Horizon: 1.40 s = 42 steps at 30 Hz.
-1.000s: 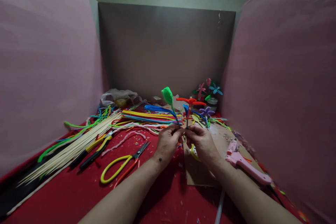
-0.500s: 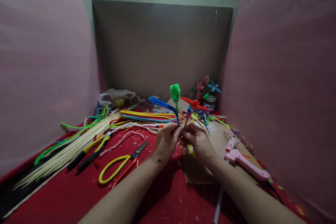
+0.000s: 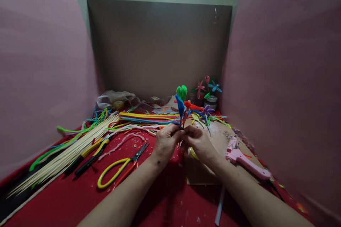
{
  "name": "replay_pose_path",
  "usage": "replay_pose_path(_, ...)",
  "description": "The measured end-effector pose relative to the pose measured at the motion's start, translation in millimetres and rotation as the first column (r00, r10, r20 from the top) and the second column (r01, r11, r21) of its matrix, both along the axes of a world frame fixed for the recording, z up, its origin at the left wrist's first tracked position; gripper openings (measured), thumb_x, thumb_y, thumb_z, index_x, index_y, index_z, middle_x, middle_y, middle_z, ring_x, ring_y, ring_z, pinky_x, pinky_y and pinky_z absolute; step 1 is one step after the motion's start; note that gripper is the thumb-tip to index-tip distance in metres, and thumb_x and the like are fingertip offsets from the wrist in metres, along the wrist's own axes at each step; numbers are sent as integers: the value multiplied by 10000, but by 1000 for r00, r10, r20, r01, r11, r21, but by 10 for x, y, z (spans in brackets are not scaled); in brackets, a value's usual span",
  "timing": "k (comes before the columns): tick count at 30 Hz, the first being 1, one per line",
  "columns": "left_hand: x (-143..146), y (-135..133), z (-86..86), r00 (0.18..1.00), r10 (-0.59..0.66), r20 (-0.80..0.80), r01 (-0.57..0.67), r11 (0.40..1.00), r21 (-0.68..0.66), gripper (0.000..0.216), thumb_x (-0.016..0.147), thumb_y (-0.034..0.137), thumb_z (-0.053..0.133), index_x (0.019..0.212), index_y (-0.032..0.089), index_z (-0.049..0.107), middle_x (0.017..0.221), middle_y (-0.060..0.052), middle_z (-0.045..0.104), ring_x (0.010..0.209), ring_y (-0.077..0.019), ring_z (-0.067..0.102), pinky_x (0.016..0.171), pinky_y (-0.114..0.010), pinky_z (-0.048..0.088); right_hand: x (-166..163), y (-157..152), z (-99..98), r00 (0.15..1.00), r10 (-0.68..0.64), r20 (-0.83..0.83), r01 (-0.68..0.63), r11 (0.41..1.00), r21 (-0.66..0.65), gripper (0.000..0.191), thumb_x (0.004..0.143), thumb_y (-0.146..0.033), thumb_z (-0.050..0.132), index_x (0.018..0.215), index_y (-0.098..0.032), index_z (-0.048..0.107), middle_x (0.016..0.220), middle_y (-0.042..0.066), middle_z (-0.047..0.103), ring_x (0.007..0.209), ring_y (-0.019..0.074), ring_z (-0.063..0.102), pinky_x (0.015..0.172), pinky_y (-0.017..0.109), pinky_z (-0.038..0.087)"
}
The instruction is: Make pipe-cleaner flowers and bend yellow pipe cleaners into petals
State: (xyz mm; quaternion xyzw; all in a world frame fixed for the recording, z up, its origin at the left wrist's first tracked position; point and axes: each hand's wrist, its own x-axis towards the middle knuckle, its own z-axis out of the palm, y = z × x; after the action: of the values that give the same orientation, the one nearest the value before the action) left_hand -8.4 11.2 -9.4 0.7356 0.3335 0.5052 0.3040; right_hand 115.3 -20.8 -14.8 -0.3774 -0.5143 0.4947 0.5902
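Note:
My left hand (image 3: pixel 166 142) and my right hand (image 3: pixel 199 141) meet in the middle of the view, fingers closed round thin stems. Above them stands a green pipe-cleaner flower (image 3: pixel 182 93) with a rounded head. A blue pipe-cleaner leaf (image 3: pixel 180 105) rises in front of it, close to upright. To the right, a red pipe-cleaner flower (image 3: pixel 193 106) tilts sideways from the right hand's side. The stems come together at my fingertips, which hide their lower ends. Which hand grips which stem is partly hidden.
Yellow-and-red-handled scissors (image 3: pixel 119 171), black-and-yellow pliers (image 3: pixel 92 158) and wooden sticks (image 3: pixel 64 156) lie on the left. Pipe cleaners (image 3: pixel 149 117) lie behind the hands. A pink glue gun (image 3: pixel 246 163) rests on cardboard (image 3: pixel 198 175) at right. Finished flowers (image 3: pixel 214 86) stand at the back right.
The blue leaf has swung from leaning left to nearly upright beside the green flower. The green flower head has turned. The red flower has shifted left, and the stems are closer together.

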Motion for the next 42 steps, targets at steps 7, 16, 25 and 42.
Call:
replay_pose_path(7,7,-14,14,1000,20,7,-20,1000,2,132,742,277,600,752,195,703,669,-10,607,612,-125,502,583,-232,393,-6,-36,42,998,19,53,-18,1000,-16,169,630,-291,671,679,-170,565,470,-40,593,333,115,533,327,208,425)
replay_pose_path(16,4,-45,61,1000,1,-12,-1,1000,-26,168,761,294,568,721,192,695,620,2,589,596,-120,492,578,-225,384,-30,-59,97,998,-24,51,27,998,-62,96,590,-243,634,620,-161,595,412,-44,557,294,98,479,304,196,370)
replay_pose_path(25,-16,-35,115,997,-79,3,79,987,-137,128,720,263,589,736,186,690,652,1,554,611,-114,477,552,-217,376,-33,-22,22,997,-53,61,56,998,-40,167,643,-316,629,594,-157,609,398,-43,527,296,81,417,309,197,305)
replay_pose_path(42,-39,72,129,961,82,263,11,943,-332,203,658,336,626,621,138,643,563,5,599,513,-87,465,514,-213,363,468,301,290,565,-338,752,556,830,-45,176,668,-99,559,762,-121,707,602,84,674,510,185,637,459,241,469)
